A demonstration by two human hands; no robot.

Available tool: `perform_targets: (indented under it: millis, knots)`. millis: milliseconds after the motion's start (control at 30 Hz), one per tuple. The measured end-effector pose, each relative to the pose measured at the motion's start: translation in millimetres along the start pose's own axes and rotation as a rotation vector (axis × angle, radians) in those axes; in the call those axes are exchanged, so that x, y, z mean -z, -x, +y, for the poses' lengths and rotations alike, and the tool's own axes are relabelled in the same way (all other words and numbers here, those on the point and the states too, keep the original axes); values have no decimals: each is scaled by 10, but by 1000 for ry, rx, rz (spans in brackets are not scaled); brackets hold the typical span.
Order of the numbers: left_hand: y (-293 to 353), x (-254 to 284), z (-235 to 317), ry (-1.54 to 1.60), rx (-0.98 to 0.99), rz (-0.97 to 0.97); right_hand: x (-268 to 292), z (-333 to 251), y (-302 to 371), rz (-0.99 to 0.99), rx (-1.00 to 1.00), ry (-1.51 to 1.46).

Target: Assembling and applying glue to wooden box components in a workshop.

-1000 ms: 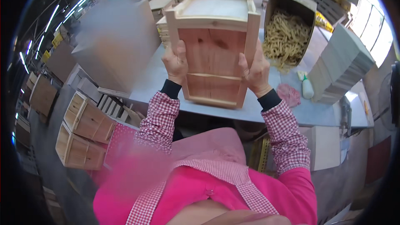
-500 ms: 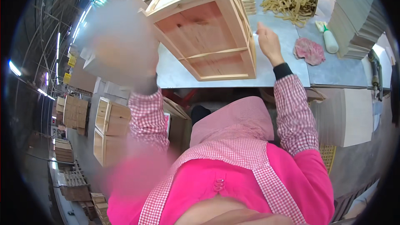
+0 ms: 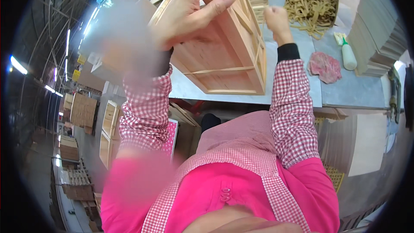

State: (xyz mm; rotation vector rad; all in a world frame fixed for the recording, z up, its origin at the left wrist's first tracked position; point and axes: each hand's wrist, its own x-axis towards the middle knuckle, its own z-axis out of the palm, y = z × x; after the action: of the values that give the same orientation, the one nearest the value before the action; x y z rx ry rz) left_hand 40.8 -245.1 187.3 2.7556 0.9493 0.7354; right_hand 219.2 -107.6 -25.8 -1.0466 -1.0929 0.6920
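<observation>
A pale wooden box frame (image 3: pixel 215 56) with a reddish wood panel stands tilted on the table. A tan elastic band (image 3: pixel 220 71) runs across its near face and continues round the right side. My left hand (image 3: pixel 189 11) reaches over the near upper corner, thumb and fingers curled round the wood there. Just right of the box, my right hand (image 3: pixel 278 23) is closed with its fingers folded in. What it holds, if anything, is hidden; the band's upper stretch passes close to it. A blurry patch covers part of the view beside my left wrist.
A box of loose tan bands (image 3: pixel 310 2) lies at the back right, spilling onto the metal-topped table (image 3: pixel 293 88). Nearby are a pink rag (image 3: pixel 324 67), a white glue bottle (image 3: pixel 349 55) and tall stacked boards (image 3: pixel 375 30). A power tool (image 3: pixel 394 95) hangs at the right edge.
My left hand has come out from behind the blur onto the box's upper corner. My right hand has moved slightly up, its fingers now folded. The view has shifted a little.
</observation>
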Motion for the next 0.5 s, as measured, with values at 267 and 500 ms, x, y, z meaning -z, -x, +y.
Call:
perform_targets:
  millis: [267, 500]
  knots:
    - [713, -128, -369, -69, -456, 345, 255, -488, 2493, -68, -194, 84]
    - [203, -459, -290, -123, -278, 292, 266, -1833, 2092, -24, 517, 102]
